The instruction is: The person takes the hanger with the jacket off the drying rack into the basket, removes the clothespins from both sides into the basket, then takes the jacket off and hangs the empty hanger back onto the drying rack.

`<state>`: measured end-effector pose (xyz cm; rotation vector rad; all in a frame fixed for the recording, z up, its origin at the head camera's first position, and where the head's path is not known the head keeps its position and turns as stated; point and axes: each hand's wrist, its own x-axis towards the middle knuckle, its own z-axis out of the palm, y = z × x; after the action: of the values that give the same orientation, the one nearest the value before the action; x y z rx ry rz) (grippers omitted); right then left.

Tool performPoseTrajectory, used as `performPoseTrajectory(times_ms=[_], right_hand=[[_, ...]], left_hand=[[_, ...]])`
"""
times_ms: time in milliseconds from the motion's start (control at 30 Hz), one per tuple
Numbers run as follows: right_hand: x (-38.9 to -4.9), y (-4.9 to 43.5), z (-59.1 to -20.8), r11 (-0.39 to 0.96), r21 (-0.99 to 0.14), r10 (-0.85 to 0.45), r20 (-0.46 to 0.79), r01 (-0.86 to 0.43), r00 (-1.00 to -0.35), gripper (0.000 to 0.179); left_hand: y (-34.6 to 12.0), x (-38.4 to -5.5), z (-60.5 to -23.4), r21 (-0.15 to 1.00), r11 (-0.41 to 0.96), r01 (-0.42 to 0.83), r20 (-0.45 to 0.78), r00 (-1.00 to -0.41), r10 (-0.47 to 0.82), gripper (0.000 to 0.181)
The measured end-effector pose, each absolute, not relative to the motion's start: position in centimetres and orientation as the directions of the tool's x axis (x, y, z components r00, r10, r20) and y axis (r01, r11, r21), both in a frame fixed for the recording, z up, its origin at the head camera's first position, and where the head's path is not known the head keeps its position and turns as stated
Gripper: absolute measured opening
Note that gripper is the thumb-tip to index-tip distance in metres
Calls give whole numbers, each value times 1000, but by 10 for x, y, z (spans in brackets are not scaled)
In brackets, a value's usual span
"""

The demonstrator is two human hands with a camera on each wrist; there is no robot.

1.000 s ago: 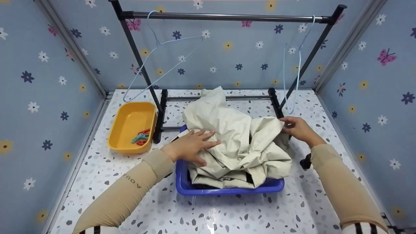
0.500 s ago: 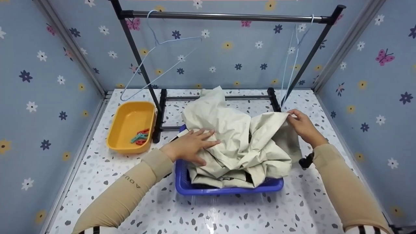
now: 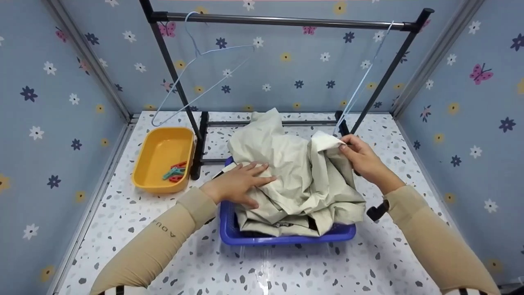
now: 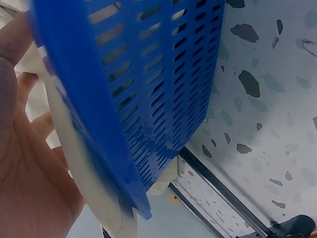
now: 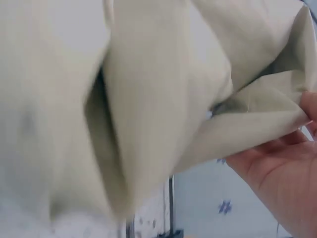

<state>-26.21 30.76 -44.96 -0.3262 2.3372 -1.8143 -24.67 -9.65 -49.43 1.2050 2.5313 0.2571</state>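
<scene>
A crumpled cream-coloured garment [image 3: 286, 164] fills the blue plastic basket [image 3: 286, 241] and spills over its back and right sides. My left hand [image 3: 239, 183] lies on the garment's left part with fingers spread. In the left wrist view that hand [image 4: 34, 163] is beside the slotted wall of the basket [image 4: 158, 84]. Between thumb and fingers, my right hand [image 3: 362, 157] pinches a raised edge of the cloth at the back right. The right wrist view has the garment [image 5: 158, 89] hanging in folds from the right hand [image 5: 282, 168].
Behind the basket stands a black clothes rack [image 3: 282, 19]. A light blue hanger [image 3: 196, 55] hangs at its left end and another hanger [image 3: 362, 82] at its right. A yellow tub [image 3: 157, 155] with several red and green clothespins [image 3: 176, 172] sits on the left.
My right hand first moved out to the right with the cloth's edge, then back left and slightly up, lifting it. The right hanger has swung to the left. My left hand stays put.
</scene>
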Motion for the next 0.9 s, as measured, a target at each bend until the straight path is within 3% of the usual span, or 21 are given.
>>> performPoseTrajectory(times_ms=[167, 400, 533, 667, 900], right_hand=[[-248, 280, -433, 207, -964, -317, 97, -169, -944, 10], [-229, 245, -427, 284, -881, -572, 161, -378, -804, 16], [-221, 231, -432, 372, -821, -692, 66, -433, -719, 20], [-215, 224, -436, 470, -741, -771, -80, -480, -632, 37], [-212, 214, -444, 570, -572, -811, -278, -590, -515, 62]], left_hand=[[-96, -247, -495, 293, 629, 720, -221, -589, 777, 97], [-99, -249, -498, 322, 630, 706, -198, -601, 774, 100], [-102, -249, -496, 367, 628, 686, -125, -633, 764, 116], [-104, -248, -493, 404, 597, 694, -26, -643, 765, 122], [-98, -242, -485, 346, 509, 788, 83, -566, 820, 77]])
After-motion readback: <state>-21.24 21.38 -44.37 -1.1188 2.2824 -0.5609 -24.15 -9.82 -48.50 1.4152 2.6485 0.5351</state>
